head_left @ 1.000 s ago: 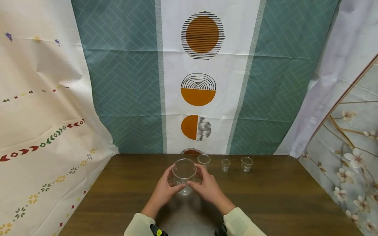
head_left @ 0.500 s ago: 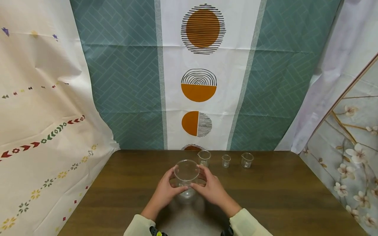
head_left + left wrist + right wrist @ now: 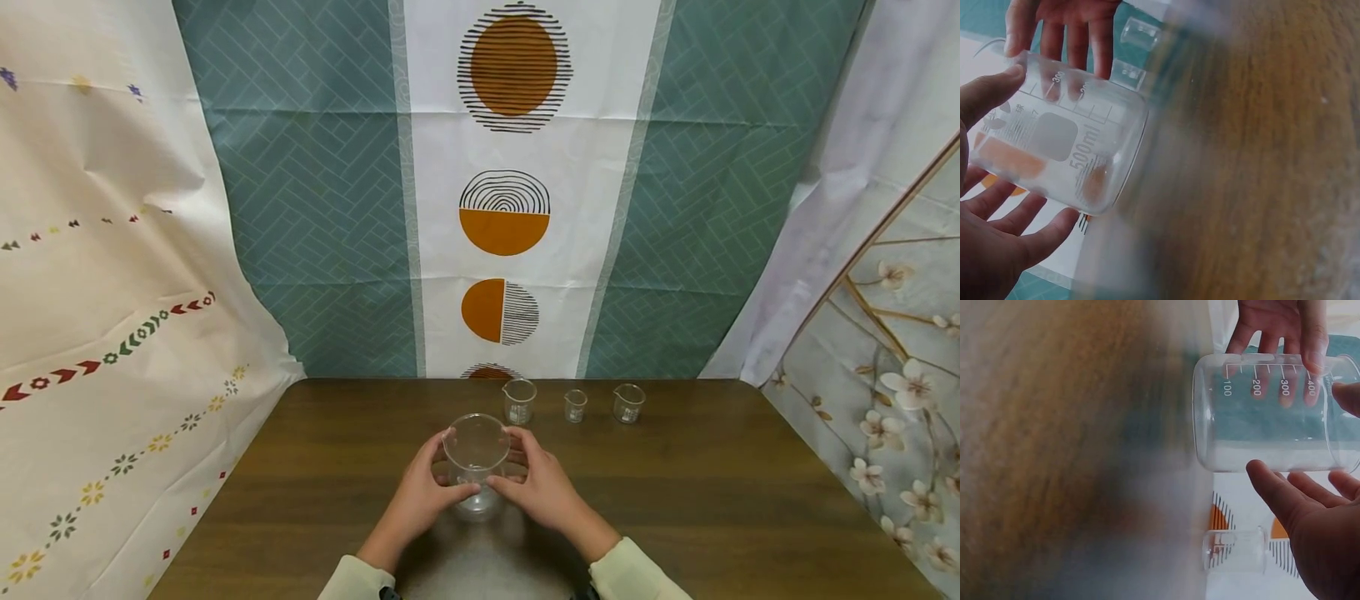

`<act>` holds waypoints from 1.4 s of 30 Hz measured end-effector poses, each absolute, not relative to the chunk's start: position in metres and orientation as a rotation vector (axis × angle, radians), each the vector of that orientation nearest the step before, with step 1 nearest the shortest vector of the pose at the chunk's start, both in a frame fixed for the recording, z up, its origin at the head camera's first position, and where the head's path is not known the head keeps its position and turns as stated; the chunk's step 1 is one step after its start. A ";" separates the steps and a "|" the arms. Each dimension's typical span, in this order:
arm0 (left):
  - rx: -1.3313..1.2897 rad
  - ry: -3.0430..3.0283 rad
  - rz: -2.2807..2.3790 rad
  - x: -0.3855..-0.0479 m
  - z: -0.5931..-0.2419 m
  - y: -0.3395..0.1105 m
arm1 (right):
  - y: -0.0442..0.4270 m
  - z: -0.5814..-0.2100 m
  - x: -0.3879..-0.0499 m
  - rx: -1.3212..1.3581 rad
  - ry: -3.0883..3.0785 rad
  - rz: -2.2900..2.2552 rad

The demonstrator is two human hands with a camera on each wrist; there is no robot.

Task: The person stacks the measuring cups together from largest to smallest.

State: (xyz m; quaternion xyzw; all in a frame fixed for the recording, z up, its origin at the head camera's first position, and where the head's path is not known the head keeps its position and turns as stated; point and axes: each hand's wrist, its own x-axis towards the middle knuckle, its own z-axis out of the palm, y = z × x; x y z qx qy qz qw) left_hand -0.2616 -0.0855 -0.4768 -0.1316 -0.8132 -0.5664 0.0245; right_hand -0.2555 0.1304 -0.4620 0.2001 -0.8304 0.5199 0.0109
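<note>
A large clear glass beaker (image 3: 477, 450) stands upright in front of the person, its mouth facing up. Its wall bears "500ml" and white scale marks in the left wrist view. My left hand (image 3: 422, 492) grips it from the left, thumb across the near side and fingers along the wall. From the right, my right hand (image 3: 546, 490) holds it the same way, the two thumbs close together. Through the glass of the beaker (image 3: 1266, 419), the left fingers show in the right wrist view. Whether its base touches the table I cannot tell.
Three smaller glass beakers stand in a row near the table's back edge: a left one (image 3: 519, 402), a tiny middle one (image 3: 575, 406) and a right one (image 3: 628, 403). The brown wooden table (image 3: 712, 492) ends at a patterned curtain (image 3: 487, 250).
Both hands have brought the large beaker slightly nearer the person and a little right, away from the small beakers. The grip looks the same. The head view has tilted down slightly.
</note>
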 end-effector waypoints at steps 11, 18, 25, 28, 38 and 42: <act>-0.411 -2.529 -1.735 -0.259 -0.482 -0.087 | 0.130 -0.466 -0.254 0.630 -2.575 1.669; -0.418 -2.527 -1.739 -0.258 -0.481 -0.086 | 0.131 -0.466 -0.255 0.643 -2.580 1.628; -0.441 -2.548 -1.747 -0.260 -0.482 -0.088 | 0.131 -0.465 -0.254 0.637 -2.585 1.622; -0.453 -2.543 -1.772 -0.260 -0.481 -0.089 | 0.131 -0.465 -0.255 0.632 -2.590 1.615; -0.469 -2.529 -1.826 -0.263 -0.484 -0.091 | 0.134 -0.467 -0.259 0.643 -2.610 1.639; -0.478 -2.533 -1.811 -0.268 -0.486 -0.095 | 0.135 -0.466 -0.261 0.673 -2.598 1.657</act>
